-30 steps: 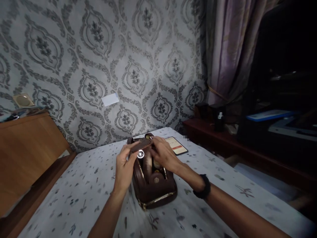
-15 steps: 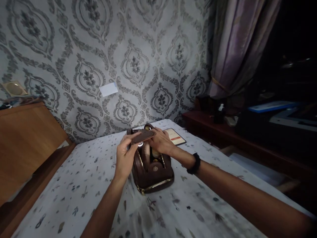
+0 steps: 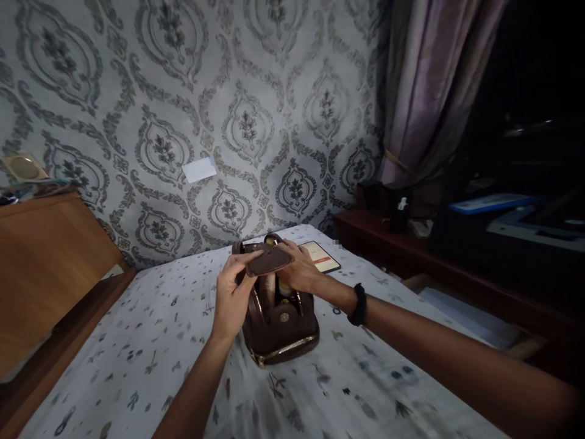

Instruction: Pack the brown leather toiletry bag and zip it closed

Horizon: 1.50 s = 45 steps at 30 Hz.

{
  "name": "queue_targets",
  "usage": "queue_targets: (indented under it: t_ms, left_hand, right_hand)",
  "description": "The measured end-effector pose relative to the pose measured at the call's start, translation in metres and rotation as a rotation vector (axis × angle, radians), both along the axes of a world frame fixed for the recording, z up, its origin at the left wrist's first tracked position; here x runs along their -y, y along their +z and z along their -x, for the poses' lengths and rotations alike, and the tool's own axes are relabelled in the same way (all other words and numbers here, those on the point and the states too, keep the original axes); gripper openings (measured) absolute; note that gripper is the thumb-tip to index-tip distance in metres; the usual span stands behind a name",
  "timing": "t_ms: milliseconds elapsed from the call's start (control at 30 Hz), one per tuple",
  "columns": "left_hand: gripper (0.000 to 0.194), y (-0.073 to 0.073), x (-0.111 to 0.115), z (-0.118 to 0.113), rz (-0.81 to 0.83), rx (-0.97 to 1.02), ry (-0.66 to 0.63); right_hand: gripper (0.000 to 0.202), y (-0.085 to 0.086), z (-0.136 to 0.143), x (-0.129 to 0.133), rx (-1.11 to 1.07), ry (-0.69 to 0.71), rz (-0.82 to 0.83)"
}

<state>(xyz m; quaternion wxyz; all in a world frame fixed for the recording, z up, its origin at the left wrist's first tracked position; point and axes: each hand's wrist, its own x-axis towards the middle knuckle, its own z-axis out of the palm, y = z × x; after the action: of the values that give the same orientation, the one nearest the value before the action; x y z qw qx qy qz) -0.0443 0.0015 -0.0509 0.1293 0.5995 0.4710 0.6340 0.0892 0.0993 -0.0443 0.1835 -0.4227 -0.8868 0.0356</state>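
A dark brown handbag (image 3: 282,332) lies on the bed with its top open towards me; gold zippers line the opening and run along its near edge. My left hand (image 3: 234,289) is closed, pinching the bag's flap (image 3: 270,260) between thumb and fingers and holding it up over the opening. At the bag's right side, my right hand (image 3: 297,265) has its fingers bent over the edge beside the flap; its thumb and fingertips are partly hidden. Below the flap, a tan item (image 3: 267,289) shows inside, and a round snap (image 3: 284,317) sits on the near tab.
A tablet-like device with a lit screen (image 3: 322,256) lies behind my right hand. The patterned bedsheet (image 3: 150,341) spreads all round. A wooden headboard-like panel (image 3: 55,256) stands left, a dark red shelf (image 3: 365,235) right, holding a small bottle (image 3: 401,213). The papered wall rises behind.
The flap has tipped so more of its broad face shows, and it covers more of the opening. Both hands stay at the bag. The view has shifted slightly.
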Motion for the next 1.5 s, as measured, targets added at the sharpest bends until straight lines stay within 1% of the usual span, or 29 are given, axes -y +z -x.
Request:
queue_targets:
  t_ms: [133,233,300,400,500,567,667,733,833,900,1033,1200,1300,1433,1500]
  left_hand:
    - [0.023,-0.002,0.003,0.001,0.02,0.013,-0.004]
    - [0.026,-0.003,0.003,0.004,0.032,0.039,-0.005]
    - [0.028,-0.004,0.002,0.006,0.03,0.064,-0.011]
    - [0.03,-0.006,0.001,0.008,0.03,0.09,-0.023]
    - [0.031,-0.009,0.001,0.008,0.042,0.087,-0.027]
    - [0.031,-0.01,0.001,0.009,0.048,0.081,-0.027]
    - [0.031,-0.013,0.001,0.01,0.033,0.079,-0.024]
    - [0.031,-0.015,0.001,0.01,0.016,0.075,-0.019]
    - [0.032,-0.016,0.001,0.01,0.02,0.073,-0.005]
    - [0.033,-0.016,0.002,0.01,0.02,0.079,0.002]
    - [0.033,-0.015,0.003,0.009,-0.016,0.126,0.027]
    - [0.034,-0.013,0.002,0.003,-0.021,0.17,0.054]
    - [0.033,-0.01,-0.004,0.0,-0.039,0.217,0.078]
    - [0.034,-0.006,-0.018,0.002,-0.043,0.32,0.11]
    - [0.037,-0.003,-0.024,0.003,-0.051,0.31,0.142]
  right_hand:
    - [0.022,0.003,0.0,-0.004,-0.04,-0.016,0.063]
    - [0.022,0.003,-0.001,-0.009,-0.079,0.014,0.087]
    - [0.021,0.001,-0.002,-0.011,-0.105,0.044,0.091]
    - [0.013,-0.004,-0.002,-0.013,-0.157,0.081,0.091]
    - [0.009,-0.009,-0.004,-0.016,-0.255,0.109,0.085]
    - [0.016,-0.011,-0.006,-0.022,-0.346,0.098,0.078]
    - [0.038,-0.015,-0.006,-0.038,-0.457,0.054,0.099]
    - [0.047,-0.016,-0.003,-0.052,-0.481,0.046,0.147]
    - [0.048,-0.017,0.003,-0.066,-0.475,0.056,0.211]
    - [0.047,-0.015,0.006,-0.069,-0.456,0.075,0.223]
    - [0.049,-0.009,0.004,-0.064,-0.392,0.12,0.213]
    - [0.047,-0.001,0.003,-0.055,-0.321,0.119,0.198]
    - [0.044,0.0,0.004,-0.052,-0.29,0.11,0.186]
    - [0.037,0.003,0.004,-0.052,-0.261,0.093,0.165]
    - [0.032,0.006,0.004,-0.054,-0.255,0.078,0.148]
